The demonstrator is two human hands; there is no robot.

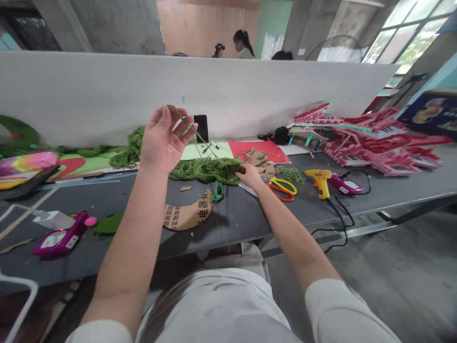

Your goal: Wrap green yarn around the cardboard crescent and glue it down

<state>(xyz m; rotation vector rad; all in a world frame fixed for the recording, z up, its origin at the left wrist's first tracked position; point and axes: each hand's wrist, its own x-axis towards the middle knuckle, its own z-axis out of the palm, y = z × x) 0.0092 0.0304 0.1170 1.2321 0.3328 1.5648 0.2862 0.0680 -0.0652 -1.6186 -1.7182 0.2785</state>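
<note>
My left hand [162, 143] is raised above the table, palm up. A strand of green yarn [200, 136] is looped over its curled fingers and runs down to a thick green yarn bundle [205, 170] on the table. At the bundle's right end, my right hand [249, 175] grips the yarn, its fingertips partly hidden. Just in front of the bundle are a green-handled cutter [217, 191] and a curved piece of printed cardboard [189, 212]. Scissors with red and yellow handles [283, 188] lie right of my right hand.
A yellow glue gun [321, 182] with a trailing cord and a pile of pink pieces [382, 147] occupy the right side. A purple power strip [62, 238] sits at left. Behind are a phone [201, 127], red sheet [262, 150] and white partition [232, 90]. People are beyond it.
</note>
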